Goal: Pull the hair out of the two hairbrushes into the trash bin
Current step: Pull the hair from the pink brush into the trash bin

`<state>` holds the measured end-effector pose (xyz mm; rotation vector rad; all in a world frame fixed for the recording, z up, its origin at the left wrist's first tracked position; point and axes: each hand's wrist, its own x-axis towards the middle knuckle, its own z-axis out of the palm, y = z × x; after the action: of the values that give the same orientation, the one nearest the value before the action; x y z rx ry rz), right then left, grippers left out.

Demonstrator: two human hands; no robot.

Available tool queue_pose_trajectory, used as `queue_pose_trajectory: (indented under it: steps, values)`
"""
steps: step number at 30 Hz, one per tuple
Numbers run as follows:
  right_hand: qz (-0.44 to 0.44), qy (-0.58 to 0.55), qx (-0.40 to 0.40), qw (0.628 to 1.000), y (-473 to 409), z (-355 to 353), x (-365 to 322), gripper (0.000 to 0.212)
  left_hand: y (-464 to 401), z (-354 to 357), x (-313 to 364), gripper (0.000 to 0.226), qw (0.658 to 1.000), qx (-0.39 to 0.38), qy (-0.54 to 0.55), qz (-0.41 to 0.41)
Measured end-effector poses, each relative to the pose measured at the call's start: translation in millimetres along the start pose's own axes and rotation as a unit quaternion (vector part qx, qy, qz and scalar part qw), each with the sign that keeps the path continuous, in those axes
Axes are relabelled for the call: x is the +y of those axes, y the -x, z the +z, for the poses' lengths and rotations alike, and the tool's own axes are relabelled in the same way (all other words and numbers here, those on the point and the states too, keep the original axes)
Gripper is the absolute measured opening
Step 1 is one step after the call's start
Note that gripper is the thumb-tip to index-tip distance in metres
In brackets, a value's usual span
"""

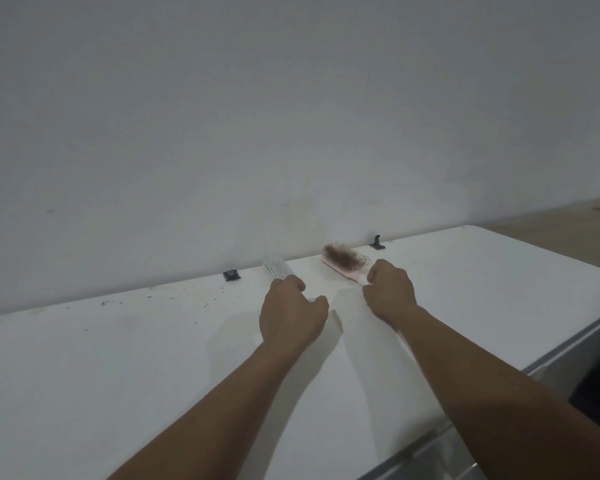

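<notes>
Pink hairbrush (340, 266) laid near tabletop (118, 358) far edge, hair clump (342, 257) caught in bristles. Handle end closed on by right hand (390, 294) grip. Green hairbrush (276, 267) met by left hand (291, 315) (fingers curled, hold cannot be told). No writing legible.

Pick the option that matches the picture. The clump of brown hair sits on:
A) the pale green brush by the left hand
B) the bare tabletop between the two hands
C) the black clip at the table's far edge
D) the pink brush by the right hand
D: the brown hair is tangled on the pink brush, whose handle end is at the right hand; the pale green brush by the left hand shows bare bristles.
</notes>
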<state>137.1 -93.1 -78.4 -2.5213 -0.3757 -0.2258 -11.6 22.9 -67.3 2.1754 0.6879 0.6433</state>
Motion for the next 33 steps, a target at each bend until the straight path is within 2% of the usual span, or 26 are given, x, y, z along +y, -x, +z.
queue_pose_trajectory:
  steps: [6,15,18,20,25,30,33]
  values:
    - [-0.013,-0.097,0.019,0.995,26.8,-20.6,13.9,0.014,16.5,13.1,25.9,0.029,0.997,-0.008,0.012,0.076]
    - [-0.006,-0.156,0.071,0.985,100.0,-96.0,66.1,0.015,50.0,50.2,75.1,0.03,0.984,-0.112,0.135,0.038]
    - [0.003,-0.165,0.091,0.982,128.4,-119.2,87.7,0.017,68.8,66.8,90.0,0.016,0.962,-0.174,0.213,0.0]
    - [0.008,-0.173,0.106,0.979,145.5,-131.5,102.2,0.018,85.6,75.8,102.5,0.005,0.934,-0.222,0.279,-0.021]
    - [0.03,-0.176,0.129,0.975,183.3,-150.6,142.3,0.021,130.4,101.9,130.6,0.011,0.853,-0.318,0.408,-0.067]
    - [0.064,-0.194,0.163,0.965,220.4,-163.2,185.2,0.02,167.9,144.1,140.7,0.013,0.835,-0.352,0.417,-0.061]
    - [0.081,-0.198,0.167,0.962,241.2,-166.4,208.2,0.02,188.7,166.8,143.3,0.005,0.818,-0.374,0.431,-0.07]
